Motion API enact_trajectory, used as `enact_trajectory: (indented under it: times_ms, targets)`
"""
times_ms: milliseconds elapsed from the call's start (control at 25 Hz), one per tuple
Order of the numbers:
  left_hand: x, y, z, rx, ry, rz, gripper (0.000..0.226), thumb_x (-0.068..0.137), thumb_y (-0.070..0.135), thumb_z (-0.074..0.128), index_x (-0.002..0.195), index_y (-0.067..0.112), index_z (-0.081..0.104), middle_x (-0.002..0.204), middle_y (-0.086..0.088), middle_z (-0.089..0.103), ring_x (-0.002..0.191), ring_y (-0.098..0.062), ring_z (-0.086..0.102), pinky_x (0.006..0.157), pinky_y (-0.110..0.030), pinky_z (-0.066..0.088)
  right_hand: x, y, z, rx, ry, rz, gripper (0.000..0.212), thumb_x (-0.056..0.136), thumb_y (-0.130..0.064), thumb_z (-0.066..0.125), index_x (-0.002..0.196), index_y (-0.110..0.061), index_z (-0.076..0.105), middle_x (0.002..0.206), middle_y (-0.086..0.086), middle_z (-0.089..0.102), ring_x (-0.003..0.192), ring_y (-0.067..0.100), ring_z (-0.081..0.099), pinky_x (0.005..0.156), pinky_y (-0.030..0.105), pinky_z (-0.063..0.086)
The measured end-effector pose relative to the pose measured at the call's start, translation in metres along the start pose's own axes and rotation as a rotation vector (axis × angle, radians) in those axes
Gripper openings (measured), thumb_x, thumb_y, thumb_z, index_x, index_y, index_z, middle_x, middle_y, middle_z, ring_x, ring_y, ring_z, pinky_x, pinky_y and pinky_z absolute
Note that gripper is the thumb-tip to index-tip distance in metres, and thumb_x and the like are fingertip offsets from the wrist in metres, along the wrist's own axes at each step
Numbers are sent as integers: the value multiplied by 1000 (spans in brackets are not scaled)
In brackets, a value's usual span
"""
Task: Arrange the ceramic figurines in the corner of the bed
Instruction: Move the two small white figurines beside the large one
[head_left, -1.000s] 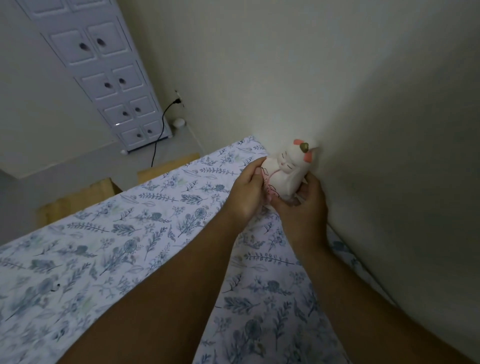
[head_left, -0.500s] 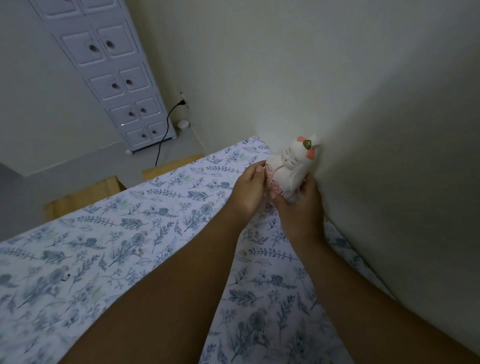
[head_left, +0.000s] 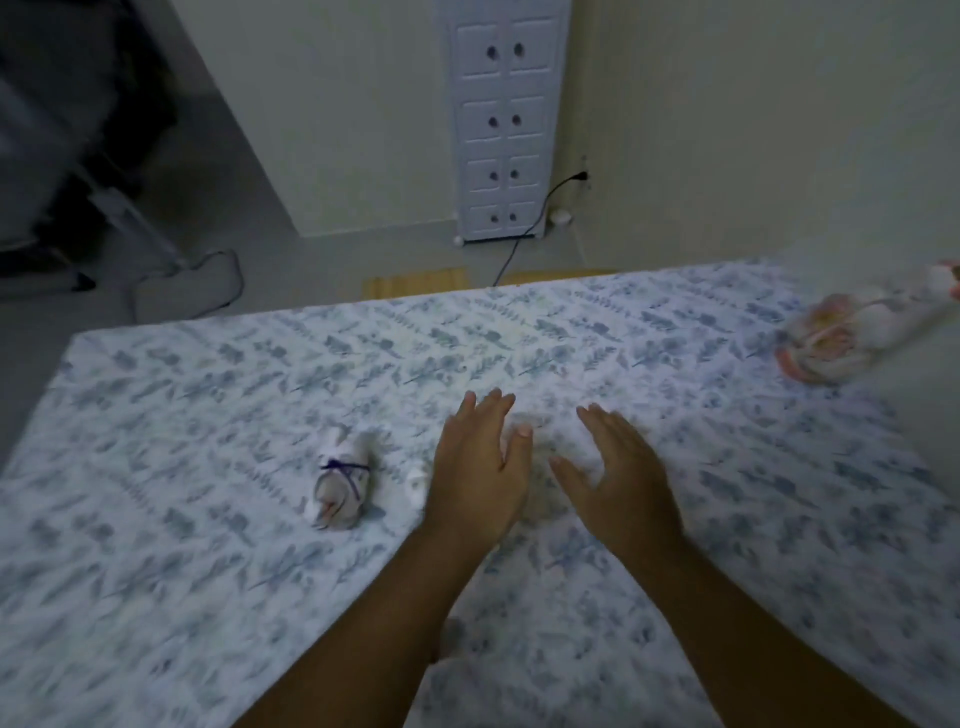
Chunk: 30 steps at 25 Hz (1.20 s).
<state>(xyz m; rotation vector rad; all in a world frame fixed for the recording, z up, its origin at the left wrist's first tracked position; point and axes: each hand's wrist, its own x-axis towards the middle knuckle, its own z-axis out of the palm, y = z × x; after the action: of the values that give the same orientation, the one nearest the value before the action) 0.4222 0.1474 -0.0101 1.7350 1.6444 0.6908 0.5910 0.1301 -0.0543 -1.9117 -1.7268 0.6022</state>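
The white and pink cat figurine (head_left: 857, 332) stands at the right edge of the view, in the bed corner against the wall, blurred. A small white figurine with a dark blue bow (head_left: 340, 486) lies on the floral bed sheet (head_left: 182, 441), left of my hands. A small white thing (head_left: 415, 486) shows partly behind my left hand; what it is I cannot tell. My left hand (head_left: 480, 467) and my right hand (head_left: 618, 478) hover over the middle of the bed, both with fingers apart and holding nothing.
Beyond the bed's far edge stands a white drawer cabinet (head_left: 501, 119) against the wall, with a black cable (head_left: 540, 213) plugged in beside it. Wooden slats (head_left: 415, 283) show at the bed's far edge. Dark furniture (head_left: 62, 130) fills the upper left.
Both hands have let go of the cat figurine, which stays in the corner. The view has swung left and my hands have moved to the middle of the bed.
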Motion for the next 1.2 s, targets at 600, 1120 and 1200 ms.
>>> enact_trajectory:
  times_ms: [600,1120,1200]
  targets:
    - [-35,-164,-85,-154,210,-207,35,89,40,67,121,26,61,103,11,68,92,-11,65,75,-26,55,-16,-105,125,102,-310,-13,70,78,1,82,142,-12,57,150,10,52,138,27,49,113,40,42]
    - [44,35,108,-123,-247,225,21,81,14,79,101,15,72,91,8,71,78,-6,60,69,-11,45,-17,114,-61,176,328,393,65,64,-14,96,123,-12,68,118,1,51,102,17,60,88,23,52]
    - [59,74,157,-95,-293,247,27,81,21,78,108,19,71,97,8,71,84,-7,61,68,-3,40,-14,159,-88,144,406,430,64,63,-13,96,121,-11,69,117,6,55,100,20,60,85,25,49]
